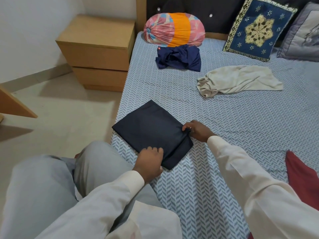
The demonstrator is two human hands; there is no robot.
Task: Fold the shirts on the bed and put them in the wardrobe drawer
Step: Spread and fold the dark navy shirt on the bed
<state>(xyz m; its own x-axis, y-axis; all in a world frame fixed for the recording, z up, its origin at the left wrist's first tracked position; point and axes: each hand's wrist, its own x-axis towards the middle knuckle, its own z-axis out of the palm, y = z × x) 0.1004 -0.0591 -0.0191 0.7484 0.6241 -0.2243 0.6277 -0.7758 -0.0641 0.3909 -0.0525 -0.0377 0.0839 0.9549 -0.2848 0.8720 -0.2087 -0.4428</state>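
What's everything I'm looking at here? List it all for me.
bed: one, blue-white patterned sheet
bolster: one, pink and orange, against the headboard
cushion: one, blue with gold pattern, leaning on the headboard
pillow: one, grey, far right corner
folded shirt: one, navy, near edge of the bed
crumpled shirt: one, navy, far end, beside the bolster
loose shirt: one, cream, mid-bed on the right
red cloth: one, dark red, right edge of view
bedside cabinet: one, light brown, left of the bed
left hand: one, grips the folded shirt's near edge
right hand: one, pinches its right corner
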